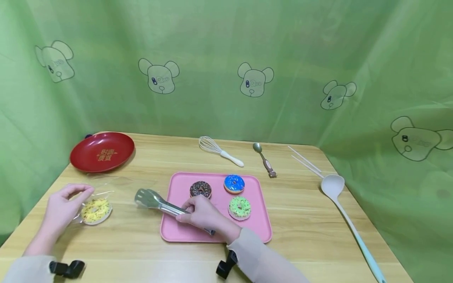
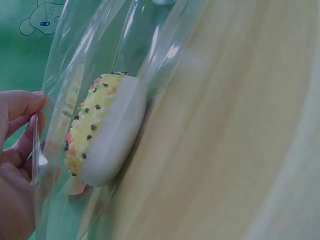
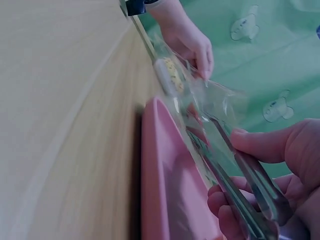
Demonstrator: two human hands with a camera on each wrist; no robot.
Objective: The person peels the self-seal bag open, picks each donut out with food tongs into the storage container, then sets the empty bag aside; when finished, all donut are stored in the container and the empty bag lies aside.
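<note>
My left hand (image 1: 63, 207) pinches the edge of a clear plastic bag (image 2: 165, 55) at the table's left side. Inside it lies a yellow sprinkled donut (image 1: 96, 211) with a white base, tilted on edge in the left wrist view. My right hand (image 1: 203, 214) grips metal tongs (image 1: 170, 208) over the left part of a pink tray (image 1: 216, 236). The tong heads point left, and clear film overlaps them in the right wrist view; whether they are inside the bag I cannot tell. On the tray sit a chocolate donut (image 1: 200, 188), a blue donut (image 1: 234, 184) and a green donut (image 1: 239, 208).
A red plate (image 1: 120, 147) stands at the back left. Behind the tray lie a white whisk (image 1: 221, 151) and a spoon (image 1: 264, 159). White chopsticks (image 1: 306, 162) and a long ladle (image 1: 350, 222) lie along the right. Green curtain (image 1: 212, 47) surrounds the table.
</note>
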